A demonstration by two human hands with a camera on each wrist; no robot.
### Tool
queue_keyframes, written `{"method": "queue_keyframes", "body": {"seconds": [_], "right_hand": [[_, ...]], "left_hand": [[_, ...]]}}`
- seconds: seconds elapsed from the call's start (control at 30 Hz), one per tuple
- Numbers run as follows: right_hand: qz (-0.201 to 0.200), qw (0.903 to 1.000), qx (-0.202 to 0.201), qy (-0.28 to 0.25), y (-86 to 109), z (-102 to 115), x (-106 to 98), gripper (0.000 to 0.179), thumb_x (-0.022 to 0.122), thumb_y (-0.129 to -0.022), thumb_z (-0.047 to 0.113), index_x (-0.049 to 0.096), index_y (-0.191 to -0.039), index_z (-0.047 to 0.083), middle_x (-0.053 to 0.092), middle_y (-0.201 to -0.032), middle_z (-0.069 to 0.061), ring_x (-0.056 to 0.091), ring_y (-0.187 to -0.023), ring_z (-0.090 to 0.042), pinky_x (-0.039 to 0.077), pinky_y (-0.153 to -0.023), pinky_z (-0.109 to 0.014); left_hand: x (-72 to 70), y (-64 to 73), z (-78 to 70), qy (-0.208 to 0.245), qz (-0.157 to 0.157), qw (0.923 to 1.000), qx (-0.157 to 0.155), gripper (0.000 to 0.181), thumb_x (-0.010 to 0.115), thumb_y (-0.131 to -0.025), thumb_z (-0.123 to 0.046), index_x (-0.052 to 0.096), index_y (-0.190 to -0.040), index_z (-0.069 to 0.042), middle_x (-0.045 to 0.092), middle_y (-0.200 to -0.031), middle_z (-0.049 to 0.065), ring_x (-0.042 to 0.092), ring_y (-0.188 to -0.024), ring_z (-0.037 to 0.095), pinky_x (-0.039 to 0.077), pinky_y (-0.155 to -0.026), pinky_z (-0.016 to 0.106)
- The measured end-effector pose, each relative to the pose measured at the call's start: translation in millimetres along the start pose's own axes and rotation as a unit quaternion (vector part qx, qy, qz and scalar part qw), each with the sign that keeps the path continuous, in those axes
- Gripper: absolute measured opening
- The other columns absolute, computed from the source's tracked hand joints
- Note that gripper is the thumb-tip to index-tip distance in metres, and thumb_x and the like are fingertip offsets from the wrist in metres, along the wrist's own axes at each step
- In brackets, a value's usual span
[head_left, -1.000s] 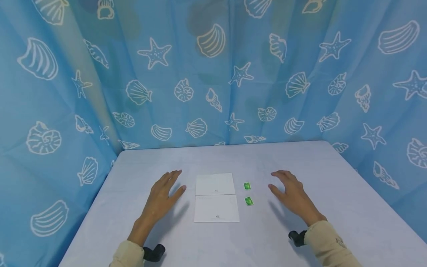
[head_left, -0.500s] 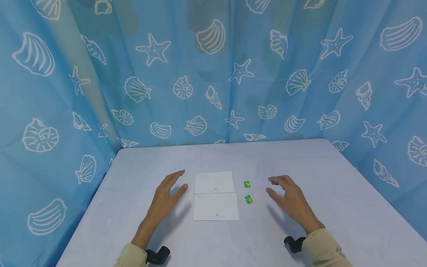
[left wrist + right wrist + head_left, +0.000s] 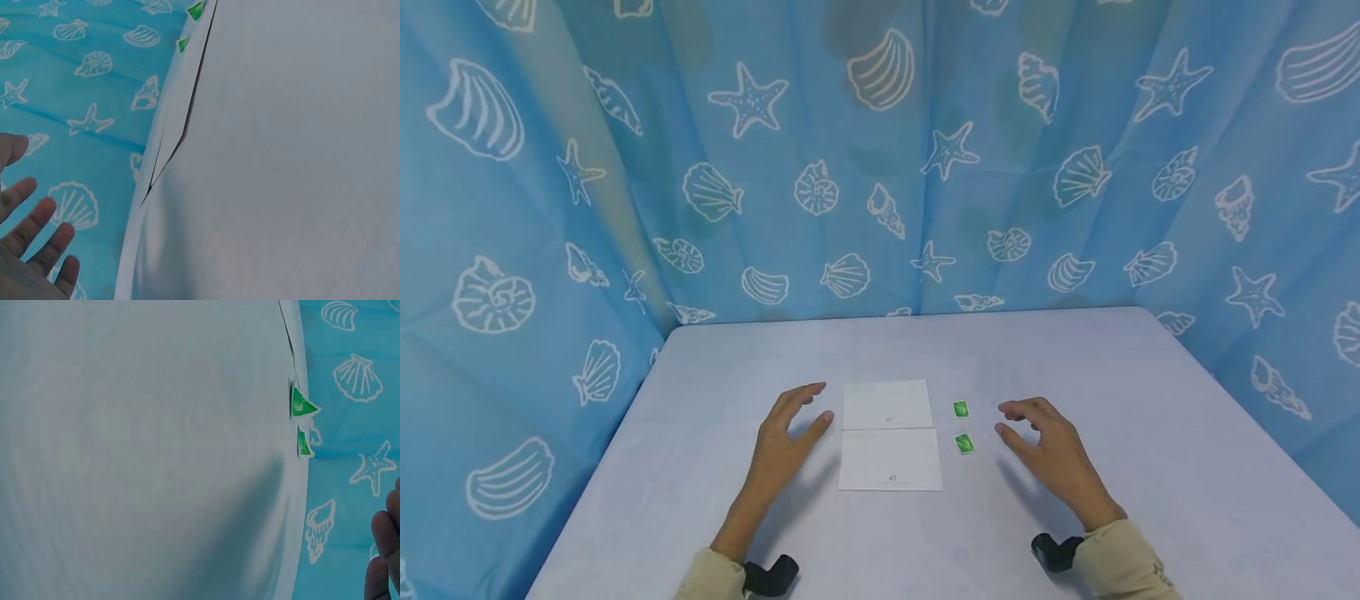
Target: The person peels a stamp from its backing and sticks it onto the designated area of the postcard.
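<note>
Two white cards, like postcards with a little print, lie flat one behind the other at the middle of the table. Right of them are two small green stamps with white borders, one nearer and one farther. My left hand hovers left of the cards, thumb apart from relaxed fingers, holding nothing. To the right of the stamps my right hand hovers with its fingers loosely bent and nothing in it. In the right wrist view the stamps appear edge-on, their corners raised off the cloth.
A pale cloth covers the table. Behind and beside it hangs a blue curtain with white shells and starfish. A black wrist-worn device sits at each sleeve cuff.
My left hand has moved slightly right, closer to the cards. My right hand has drifted slightly left and its fingers have bent a little more. The head view has tilted slightly down.
</note>
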State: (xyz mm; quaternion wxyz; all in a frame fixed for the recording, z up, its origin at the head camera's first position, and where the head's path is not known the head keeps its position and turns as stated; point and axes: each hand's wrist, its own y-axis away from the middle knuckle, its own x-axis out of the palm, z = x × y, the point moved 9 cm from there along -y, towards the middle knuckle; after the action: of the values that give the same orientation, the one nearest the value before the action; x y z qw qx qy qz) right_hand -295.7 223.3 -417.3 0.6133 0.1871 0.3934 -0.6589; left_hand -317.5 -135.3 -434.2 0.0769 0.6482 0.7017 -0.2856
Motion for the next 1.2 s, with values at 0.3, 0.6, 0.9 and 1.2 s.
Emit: {"method": "queue_keyframes", "body": {"seconds": [0.3, 0.6, 0.9, 1.2], "right_hand": [[-0.004, 0.9999, -0.002, -0.014, -0.3, 5.1, 8.7, 0.032, 0.072, -0.093, 0.017, 0.067, -0.123, 0.007, 0.061, -0.115, -0.007, 0.060, -0.109, -0.028, 0.048, -0.094, -0.054], [-0.008, 0.9995, -0.002, -0.030, 1.0, 3.1, 17.8, 0.030, 0.073, -0.093, 0.015, 0.068, -0.122, 0.007, 0.062, -0.113, -0.006, 0.060, -0.107, -0.026, 0.049, -0.093, -0.052], [-0.067, 0.9961, -0.045, -0.035, 2.8, 5.8, 19.9, 0.021, 0.078, -0.087, 0.006, 0.074, -0.107, 0.010, 0.061, -0.092, 0.003, 0.058, -0.088, -0.014, 0.052, -0.081, -0.041], [-0.072, 0.9939, -0.075, -0.037, 1.7, 7.5, 34.3, 0.020, 0.079, -0.084, 0.002, 0.075, -0.102, 0.008, 0.059, -0.087, 0.003, 0.058, -0.083, -0.015, 0.052, -0.077, -0.040]], "left_hand": [[1.7, 3.3, -2.3, 0.027, -0.027, 0.9989, 0.026, 0.042, 0.073, -0.094, -0.028, 0.063, -0.134, -0.027, 0.058, -0.130, -0.008, 0.053, -0.121, 0.013, 0.041, -0.105, 0.042], [5.9, 6.7, -5.6, 0.043, -0.025, 0.9982, 0.034, 0.040, 0.073, -0.094, -0.027, 0.064, -0.133, -0.024, 0.059, -0.127, -0.009, 0.054, -0.118, 0.011, 0.042, -0.103, 0.040], [6.8, 7.1, -6.1, 0.047, -0.024, 0.9976, 0.045, 0.039, 0.072, -0.094, -0.032, 0.065, -0.132, -0.023, 0.060, -0.125, -0.010, 0.054, -0.117, 0.011, 0.041, -0.103, 0.040], [7.7, 7.8, -0.8, 0.043, -0.025, 0.9976, 0.048, 0.037, 0.072, -0.094, -0.033, 0.066, -0.130, -0.025, 0.060, -0.124, -0.010, 0.055, -0.114, 0.010, 0.044, -0.100, 0.040]]}}
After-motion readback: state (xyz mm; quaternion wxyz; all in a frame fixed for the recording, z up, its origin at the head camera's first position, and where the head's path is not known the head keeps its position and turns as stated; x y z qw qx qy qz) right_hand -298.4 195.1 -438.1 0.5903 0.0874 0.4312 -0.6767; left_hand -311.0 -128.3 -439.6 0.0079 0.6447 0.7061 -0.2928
